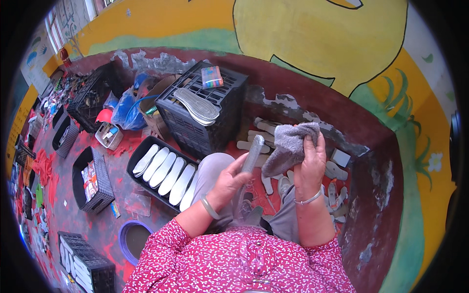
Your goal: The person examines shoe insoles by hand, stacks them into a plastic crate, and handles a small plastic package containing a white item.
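Note:
My left hand (232,178) is closed round a slim, light grey, insole-shaped piece (253,154), which stands upright and is seen nearly edge-on. Close by to the right, my right hand (311,163) grips a fluffy grey cloth (291,144) between thumb and fingers, and its lower part hangs down to the left. The cloth and the slim piece are apart. Beyond and below the cloth, several pale insoles (264,127) lie in a loose heap by the wall. At my left knee a black basket (133,171) holds a row of white insoles (172,180).
A black crate (207,139) stands upside down ahead, with grey insoles (198,106) and a colourful packet (212,77) on top. To the left are a patterned basket (100,195), a purple-rimmed basin (124,234) and another insole crate (100,263). The dark red wall (376,190) bounds the right.

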{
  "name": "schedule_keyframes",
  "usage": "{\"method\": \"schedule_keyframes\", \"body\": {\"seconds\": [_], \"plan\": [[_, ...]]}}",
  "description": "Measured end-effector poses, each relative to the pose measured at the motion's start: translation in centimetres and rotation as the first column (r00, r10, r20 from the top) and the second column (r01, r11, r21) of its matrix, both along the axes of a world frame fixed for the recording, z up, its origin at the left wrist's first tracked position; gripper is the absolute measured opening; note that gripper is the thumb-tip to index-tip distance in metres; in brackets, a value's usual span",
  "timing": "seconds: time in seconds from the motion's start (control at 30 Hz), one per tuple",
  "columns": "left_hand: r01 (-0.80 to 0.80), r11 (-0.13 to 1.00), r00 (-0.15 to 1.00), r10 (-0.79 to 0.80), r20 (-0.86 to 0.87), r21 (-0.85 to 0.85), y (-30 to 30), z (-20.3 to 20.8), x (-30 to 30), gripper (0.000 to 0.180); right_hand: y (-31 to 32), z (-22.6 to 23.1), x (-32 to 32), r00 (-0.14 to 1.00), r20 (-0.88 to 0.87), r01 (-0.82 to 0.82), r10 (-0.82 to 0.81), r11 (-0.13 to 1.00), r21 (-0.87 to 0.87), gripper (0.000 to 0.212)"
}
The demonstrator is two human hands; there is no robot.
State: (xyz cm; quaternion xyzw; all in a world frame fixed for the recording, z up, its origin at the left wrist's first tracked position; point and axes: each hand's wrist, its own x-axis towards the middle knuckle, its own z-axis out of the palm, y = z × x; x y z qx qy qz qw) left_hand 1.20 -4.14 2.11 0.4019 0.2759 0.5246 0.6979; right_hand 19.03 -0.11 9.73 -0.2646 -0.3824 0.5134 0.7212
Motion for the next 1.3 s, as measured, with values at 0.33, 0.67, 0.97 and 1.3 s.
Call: {"method": "schedule_keyframes", "body": {"seconds": [0.33,0.67,0.97,1.3], "plan": [[-0.114,0.99,0.977,0.127,0.17,-0.085,1.8,-0.9,0.6,0.025,0.5,-3.2,-4.1,0.815,0.579,-0.044,0.024,0.999,0.021,0.037],[-0.37,0.928,0.898,0.368,0.242,-0.038,1.7,-1.5,1.3,0.018,-0.4,-4.3,-5.3,0.694,0.712,-0.115,0.106,0.993,-0.036,0.028],[-0.515,0.851,0.793,0.519,0.319,-0.103,2.7,1.2,-0.8,0.009,-2.6,-5.4,-4.9,0.606,0.784,-0.155,0.135,0.987,-0.049,0.02],[-0.658,0.704,0.582,0.7,0.414,-0.265,5.3,-0.1,-5.4,0.014,-5.8,-6.7,-5.6,0.762,0.4,-0.329,0.509,0.837,-0.437,0.024]]}}
